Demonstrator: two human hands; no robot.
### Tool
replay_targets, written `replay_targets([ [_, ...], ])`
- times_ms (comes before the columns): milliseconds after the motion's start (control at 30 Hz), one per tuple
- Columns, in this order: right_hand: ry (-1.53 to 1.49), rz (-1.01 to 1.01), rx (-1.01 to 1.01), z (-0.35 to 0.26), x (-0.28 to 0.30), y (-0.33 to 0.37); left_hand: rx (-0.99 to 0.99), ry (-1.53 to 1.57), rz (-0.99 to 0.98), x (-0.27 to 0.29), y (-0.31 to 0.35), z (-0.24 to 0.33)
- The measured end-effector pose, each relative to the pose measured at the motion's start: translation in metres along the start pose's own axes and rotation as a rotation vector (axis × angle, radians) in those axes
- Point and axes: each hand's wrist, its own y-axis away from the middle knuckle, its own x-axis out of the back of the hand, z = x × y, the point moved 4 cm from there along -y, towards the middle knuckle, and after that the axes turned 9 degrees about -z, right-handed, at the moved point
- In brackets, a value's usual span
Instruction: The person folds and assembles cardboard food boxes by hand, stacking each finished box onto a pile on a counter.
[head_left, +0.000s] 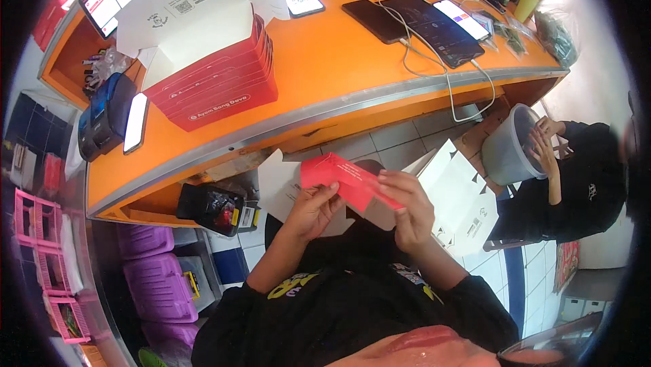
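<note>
In front of my body I hold a red and white cardboard box (339,178), partly folded, its white flap reaching out to the left. My left hand (315,209) pinches its lower left edge with thumb and fingers. At the right end, my right hand (411,208) is closed on the red side panel. Flat white box blanks (460,199) with dark cut-outs lie just right of my right hand. On the orange counter (319,48) stands a stack of red boxes (220,85), the top one with its white lid raised.
Along the counter lie a tablet (434,31), phones (303,1) and a white cable (449,89). A dark device (106,117) sits at the left. Below are purple bins (161,289) and a black container (211,209). At right, another person's hands (542,142) touch a translucent bucket (505,153).
</note>
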Motion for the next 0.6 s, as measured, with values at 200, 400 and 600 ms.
replay_targets([
  [200, 0.504, -0.318, 0.108, 0.007, -0.019, 0.005, 0.043, -0.247, 0.042, 0.015, 0.005, -0.015],
  [400, 0.467, -0.12, 0.013, 0.021, -0.041, 0.024, -0.037, -0.498, -0.039, -0.003, 0.008, -0.031],
  [600, 0.517, -0.103, -0.213, 0.018, -0.061, 0.03, 0.108, -0.263, -0.134, 0.003, 0.009, -0.048],
])
